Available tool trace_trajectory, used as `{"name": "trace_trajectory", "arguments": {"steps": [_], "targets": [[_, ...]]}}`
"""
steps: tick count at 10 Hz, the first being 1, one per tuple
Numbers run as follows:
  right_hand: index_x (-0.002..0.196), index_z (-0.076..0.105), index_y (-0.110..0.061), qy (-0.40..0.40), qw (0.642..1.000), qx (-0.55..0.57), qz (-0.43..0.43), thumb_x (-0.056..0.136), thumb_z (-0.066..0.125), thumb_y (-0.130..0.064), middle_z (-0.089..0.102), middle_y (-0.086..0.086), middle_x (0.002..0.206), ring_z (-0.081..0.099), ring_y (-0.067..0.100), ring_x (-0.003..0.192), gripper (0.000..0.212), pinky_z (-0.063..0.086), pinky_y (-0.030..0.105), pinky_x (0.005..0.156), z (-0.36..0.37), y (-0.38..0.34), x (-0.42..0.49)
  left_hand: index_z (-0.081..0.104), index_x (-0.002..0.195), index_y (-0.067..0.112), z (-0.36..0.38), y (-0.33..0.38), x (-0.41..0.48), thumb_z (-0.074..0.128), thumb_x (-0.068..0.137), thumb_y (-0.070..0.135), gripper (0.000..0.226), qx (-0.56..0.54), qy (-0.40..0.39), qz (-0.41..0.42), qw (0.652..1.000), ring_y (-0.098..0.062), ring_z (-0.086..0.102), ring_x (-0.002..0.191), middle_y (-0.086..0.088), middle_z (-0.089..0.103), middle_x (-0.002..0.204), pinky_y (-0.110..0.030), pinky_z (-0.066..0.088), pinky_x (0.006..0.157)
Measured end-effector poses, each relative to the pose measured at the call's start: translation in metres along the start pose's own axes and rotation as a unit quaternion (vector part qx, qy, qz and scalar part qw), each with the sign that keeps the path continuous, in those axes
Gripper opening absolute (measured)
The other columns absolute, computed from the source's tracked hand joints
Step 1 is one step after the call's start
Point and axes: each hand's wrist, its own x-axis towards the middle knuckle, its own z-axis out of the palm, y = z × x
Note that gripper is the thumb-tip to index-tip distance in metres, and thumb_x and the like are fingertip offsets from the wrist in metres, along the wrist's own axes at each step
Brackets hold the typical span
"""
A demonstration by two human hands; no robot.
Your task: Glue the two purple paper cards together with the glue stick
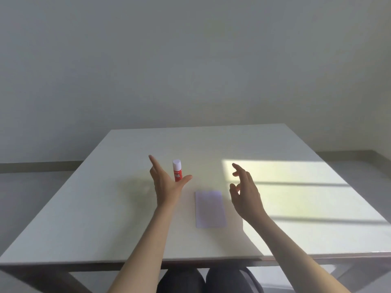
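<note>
A red glue stick [177, 169] with a white cap stands upright on the white table [105, 208]. My left hand [165, 182] is raised just in front of it, fingers spread, thumb pointing right below the stick, holding nothing. Pale purple paper [210, 208] lies flat on the table between my hands; it looks like one rectangle, and I cannot tell whether two cards are stacked there. My right hand [245, 193] hovers to the right of the paper, fingers loosely curled and apart, with nothing in it.
A bright patch of sunlight [296, 191] crossed by shadow bars falls on the right side of the table. A plain wall [190, 60] rises behind the far edge. My knees [207, 280] show under the near edge.
</note>
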Motion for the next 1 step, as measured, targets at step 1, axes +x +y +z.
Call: {"name": "trace_trajectory", "arguments": {"steps": [1], "targets": [[0.138, 0.042, -0.011, -0.034, 0.999, -0.031, 0.021, 0.097, 0.042, -0.018, 0.046, 0.007, 0.143, 0.055, 0.027, 0.117, 0.041, 0.046, 0.036, 0.093, -0.0038, -0.0122, 0.0256, -0.005, 0.152, 0.018, -0.0148, 0.0233, 0.0060, 0.073, 0.078, 0.033, 0.108, -0.013, 0.031, 0.062, 0.997, -0.020, 0.018, 0.145, -0.011, 0.018, 0.156, -0.026, 0.028, 0.102]]}}
